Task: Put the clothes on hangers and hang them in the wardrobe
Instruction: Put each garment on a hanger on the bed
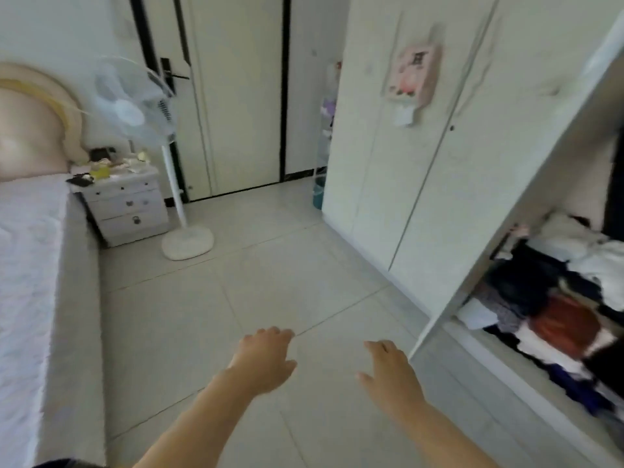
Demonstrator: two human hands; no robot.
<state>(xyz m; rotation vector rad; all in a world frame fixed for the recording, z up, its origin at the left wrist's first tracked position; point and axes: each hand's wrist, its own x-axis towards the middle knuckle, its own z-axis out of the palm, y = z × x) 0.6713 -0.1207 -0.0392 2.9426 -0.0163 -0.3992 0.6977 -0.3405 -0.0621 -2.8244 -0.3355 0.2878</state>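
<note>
Both my hands reach out over the tiled floor, palms down, holding nothing. My left hand has relaxed fingers, and so does my right hand, which is just left of the wardrobe's open door edge. The white wardrobe fills the right side. Its open compartment at the lower right holds a heap of clothes in white, dark blue and rust red. No hanger is visible. The picture is blurred.
A bed with a pale cover runs along the left. Beyond it stand a white nightstand with clutter and a standing fan. A closed door is at the back. A tissue holder hangs on the wardrobe.
</note>
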